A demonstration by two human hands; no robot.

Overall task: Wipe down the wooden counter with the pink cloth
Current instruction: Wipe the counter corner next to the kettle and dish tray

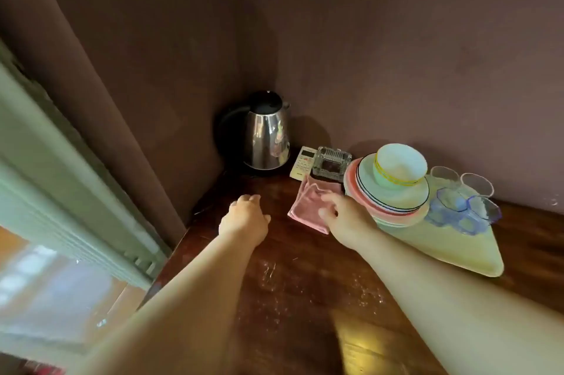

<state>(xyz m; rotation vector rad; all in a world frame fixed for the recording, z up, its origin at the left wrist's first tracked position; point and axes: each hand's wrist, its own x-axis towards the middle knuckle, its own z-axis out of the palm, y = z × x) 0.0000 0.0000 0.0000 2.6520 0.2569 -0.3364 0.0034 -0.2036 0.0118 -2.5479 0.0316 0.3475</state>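
A folded pink cloth (306,206) lies on the dark wooden counter (293,289), just in front of a glass ashtray. My right hand (348,217) lies over the cloth's right side, fingers and thumb on the fabric; whether they grip it I cannot tell. My left hand (245,219) hovers over the bare counter to the left of the cloth, fingers loosely curled, holding nothing. White specks and smears show on the wood nearer to me.
A steel kettle (267,133) stands in the back corner. Beside it lie a white remote (303,162) and the glass ashtray (331,164). A yellow tray (451,252) on the right carries stacked plates, a bowl (399,164) and several glasses. Walls close the back and left.
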